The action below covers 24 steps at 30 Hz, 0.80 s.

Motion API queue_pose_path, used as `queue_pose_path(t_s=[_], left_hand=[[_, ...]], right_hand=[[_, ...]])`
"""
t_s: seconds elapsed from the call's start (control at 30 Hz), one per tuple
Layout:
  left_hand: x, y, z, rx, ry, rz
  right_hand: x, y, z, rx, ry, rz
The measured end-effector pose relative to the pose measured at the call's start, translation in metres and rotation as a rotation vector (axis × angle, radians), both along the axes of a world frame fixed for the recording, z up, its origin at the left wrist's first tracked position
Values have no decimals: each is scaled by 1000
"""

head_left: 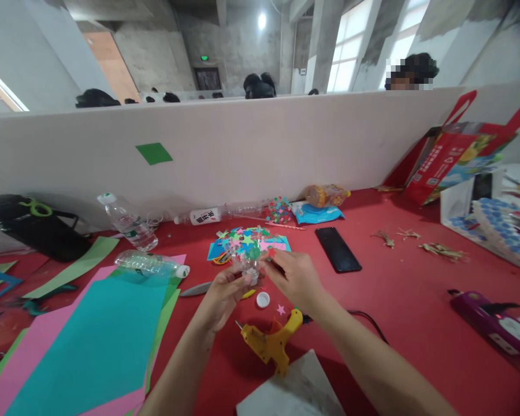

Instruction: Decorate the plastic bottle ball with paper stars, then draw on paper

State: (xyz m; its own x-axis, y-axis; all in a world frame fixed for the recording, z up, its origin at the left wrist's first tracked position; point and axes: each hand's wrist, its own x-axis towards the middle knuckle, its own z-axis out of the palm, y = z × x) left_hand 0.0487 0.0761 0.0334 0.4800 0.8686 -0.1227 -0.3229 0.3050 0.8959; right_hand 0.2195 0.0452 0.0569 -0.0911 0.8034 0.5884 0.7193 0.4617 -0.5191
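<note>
My left hand (226,294) is closed around the neck of a clear plastic bottle piece (250,274), which has a green paper star on its side. My right hand (295,278) is at the right of that piece, its fingers pinching a small red paper star (271,252) against or close to the plastic; contact is hard to tell. Behind both hands lies a pile of colourful paper stars (238,236) on coloured paper. Just below the hands are a white bottle cap (263,299), a pink paper star (281,309) and a yellow glue gun (272,341).
Coloured paper sheets (99,335) cover the left, with a clear bottle (149,264) on top. Scissors (196,289) lie left of my hands. A black phone (338,249) and a purple power strip (494,323) are to the right. A white partition (242,153) stands behind the table.
</note>
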Motion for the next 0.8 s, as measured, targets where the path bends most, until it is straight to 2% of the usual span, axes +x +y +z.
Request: queue_pose_path(t_s=[0.13, 0.33, 0.6, 0.8], left_hand=[[-1, -1, 5, 9, 9, -3], [-2, -1, 3, 23, -40, 65], [-8, 0, 2, 5, -52, 154], [-11, 6, -8, -49, -77, 216]], right_hand=[[-2, -2, 3, 3, -15, -14], [-1, -9, 11, -6, 42, 72], [-1, -19, 12, 174, 182, 179], [7, -20, 18, 214, 379, 115]])
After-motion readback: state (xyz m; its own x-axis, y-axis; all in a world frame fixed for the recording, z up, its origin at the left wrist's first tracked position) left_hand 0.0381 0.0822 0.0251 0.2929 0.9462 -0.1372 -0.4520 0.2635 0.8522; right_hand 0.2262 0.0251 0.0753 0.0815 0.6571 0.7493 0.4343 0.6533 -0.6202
